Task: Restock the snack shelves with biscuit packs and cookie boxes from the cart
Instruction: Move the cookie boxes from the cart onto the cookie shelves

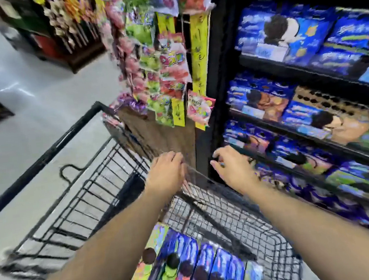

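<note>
Snack shelves (305,75) fill your 2 o'clock; the cart (43,160) sits below.
The cookie boxes (194,274) lie in the cart at 6 o'clock. Your left hand (166,173) curls over its far rim. Your right hand (233,170) is half-curled at the shelf edge, and blur hides any hold. A careless swing could knock the candy bags (160,73) at 12 o'clock. No brand is legible.

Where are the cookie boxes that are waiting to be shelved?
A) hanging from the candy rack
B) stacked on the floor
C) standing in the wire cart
C: the cookie boxes stand upright in a row inside the black wire cart, at the bottom of the view.
</note>
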Demonstrator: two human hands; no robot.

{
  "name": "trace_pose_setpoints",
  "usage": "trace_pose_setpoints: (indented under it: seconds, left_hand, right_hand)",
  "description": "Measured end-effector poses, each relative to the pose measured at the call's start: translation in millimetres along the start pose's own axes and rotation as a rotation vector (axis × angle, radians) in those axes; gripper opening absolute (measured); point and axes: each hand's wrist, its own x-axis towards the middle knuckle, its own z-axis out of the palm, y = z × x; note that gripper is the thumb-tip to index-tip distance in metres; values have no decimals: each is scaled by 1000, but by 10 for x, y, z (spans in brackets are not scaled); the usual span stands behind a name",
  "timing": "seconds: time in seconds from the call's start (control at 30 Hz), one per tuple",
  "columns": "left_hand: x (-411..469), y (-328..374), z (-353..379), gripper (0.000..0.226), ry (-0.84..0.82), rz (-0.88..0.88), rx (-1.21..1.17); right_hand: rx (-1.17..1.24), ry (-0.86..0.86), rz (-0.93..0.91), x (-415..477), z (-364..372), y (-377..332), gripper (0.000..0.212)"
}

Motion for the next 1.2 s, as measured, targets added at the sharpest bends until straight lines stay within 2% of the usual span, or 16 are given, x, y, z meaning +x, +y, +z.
trace_pose_setpoints:
  seconds: [0.13,0.2,0.3,0.37,0.43,0.5,0.6,0.67,0.83,0.87,0.97,1.0,1.1,1.2]
  left_hand:
    - [-662,-838,431,17,-138,-205,-24]
    - [-943,-1080,640,18,-214,-296,-41]
    - [-1304,-1341,995,12,-455,-440,-130]
    - [-1501,-1447,1260,15,-645,-444,-191]
    - [-1672,-1519,1517,39,-769,-385,-184]
    - [-1802,-1560,1691,52,-832,-315,-140]
    - [-1900,-1604,1802,55,-822,-274,-71]
    - [-1917,-1617,1814,59,-843,-273,-54]
    - [-1870,-1650,1799,62,-911,-240,-27]
    - [-1870,-1649,1801,63,-915,-235,-14]
    - [-1856,-1661,1819,63,-913,-245,-2]
    - [-1852,-1670,1823,63,-910,-253,2]
    - [-1852,-1695,1851,64,-899,-244,25]
    - [-1878,-1722,1917,61,-869,-258,-23]
  right_hand:
    - [51,-225,-82,-104,1101,-312,14]
    - [67,-343,-67,-180,1599,-382,19]
    - [98,-542,5,-325,2257,-432,33]
    - [115,-695,68,-440,2632,-415,51]
    - [143,-828,135,-535,2926,-377,70]
    - [267,-889,251,-595,3137,-324,83]
    - [424,-879,424,-631,3351,-261,119]
    - [504,-873,480,-660,3459,-247,132]
    - [504,-795,484,-727,3538,-285,123]
    - [516,-765,488,-730,3514,-301,116]
    - [695,-624,564,-736,3486,-387,77]
    - [784,-578,615,-763,3497,-427,73]
    - [1063,-573,843,-986,3592,-562,110]
    - [1044,-707,932,-1310,3800,-635,112]
